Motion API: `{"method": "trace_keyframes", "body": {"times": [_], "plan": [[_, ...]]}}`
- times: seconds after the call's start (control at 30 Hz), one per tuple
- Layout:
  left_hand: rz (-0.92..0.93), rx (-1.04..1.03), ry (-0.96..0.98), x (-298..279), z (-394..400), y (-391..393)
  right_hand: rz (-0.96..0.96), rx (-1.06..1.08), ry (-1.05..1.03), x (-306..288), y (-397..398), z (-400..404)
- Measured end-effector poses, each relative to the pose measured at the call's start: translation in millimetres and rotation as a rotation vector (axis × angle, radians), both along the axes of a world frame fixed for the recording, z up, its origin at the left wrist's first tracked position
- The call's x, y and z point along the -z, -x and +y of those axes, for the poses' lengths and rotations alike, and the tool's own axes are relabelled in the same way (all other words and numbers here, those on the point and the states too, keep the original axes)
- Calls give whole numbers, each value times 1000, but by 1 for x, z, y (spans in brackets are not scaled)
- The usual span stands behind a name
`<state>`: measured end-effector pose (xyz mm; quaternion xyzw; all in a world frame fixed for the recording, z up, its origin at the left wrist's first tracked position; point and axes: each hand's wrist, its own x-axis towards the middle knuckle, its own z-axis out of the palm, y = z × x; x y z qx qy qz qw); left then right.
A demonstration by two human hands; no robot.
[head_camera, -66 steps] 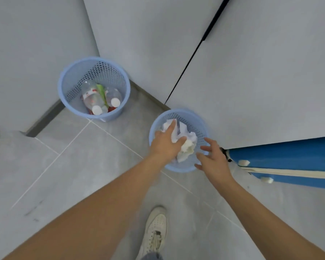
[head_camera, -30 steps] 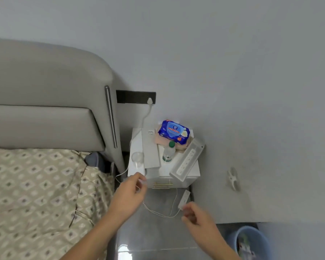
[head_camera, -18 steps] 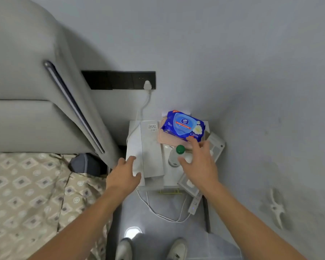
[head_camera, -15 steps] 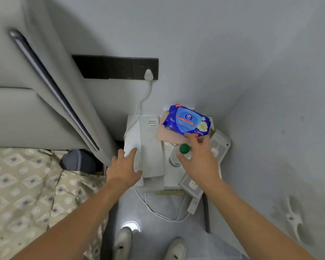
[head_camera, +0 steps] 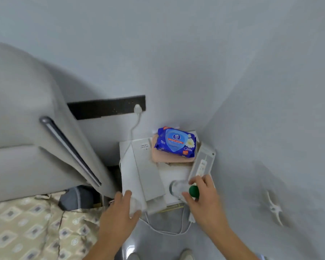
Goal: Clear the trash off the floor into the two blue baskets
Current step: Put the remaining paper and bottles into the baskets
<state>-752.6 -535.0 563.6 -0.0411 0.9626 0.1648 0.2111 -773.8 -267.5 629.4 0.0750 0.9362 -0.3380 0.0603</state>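
Observation:
I stand at a white nightstand [head_camera: 176, 172] in a room corner. My right hand [head_camera: 204, 201] is shut on a clear plastic bottle [head_camera: 176, 188] with a green cap [head_camera: 194, 191]. It holds the bottle tilted over the nightstand's front right corner. My left hand [head_camera: 118, 214] is at the front left corner, closed around a small clear plastic cup [head_camera: 135, 205] that is blurred. The two blue baskets are out of view.
On the nightstand lie a blue wipes pack [head_camera: 176, 143], a grey flat box [head_camera: 148, 171] and a power strip box [head_camera: 203, 162]. A white cable [head_camera: 163, 231] loops on the floor below. The bed [head_camera: 26, 228] and its grey headboard [head_camera: 26, 109] are to the left, walls behind and to the right.
I turned from the baskets to the nightstand. My right hand took the green-capped bottle and pulled it toward me. My left hand closed on the clear cup and drew back.

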Motion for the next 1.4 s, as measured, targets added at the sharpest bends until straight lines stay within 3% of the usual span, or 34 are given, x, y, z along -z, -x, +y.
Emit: {"method": "trace_keyframes", "body": {"times": [0.2, 0.43, 0.67, 0.8, 1.03, 1.2, 1.4], "plan": [[-27, 119, -155, -151, 49, -46, -62, 189, 8, -128, -126, 21], [20, 631, -218, -278, 193, -106, -21, 520, -19, -207, -280, 81], [1, 1003, -262, -298, 342, -206, -3, 913, 7, -200, -411, 176], [-144, 994, -242, -266, 433, -261, -86, 1007, 43, -160, -468, 254], [-245, 601, -191, -170, 561, -287, -199, 903, 150, -71, -501, 423], [-266, 442, -254, -56, 627, -289, -236, 808, 124, 25, -483, 517], [-402, 77, -452, 134, 695, -270, -209, 795, 173, 188, -434, 568]]}}
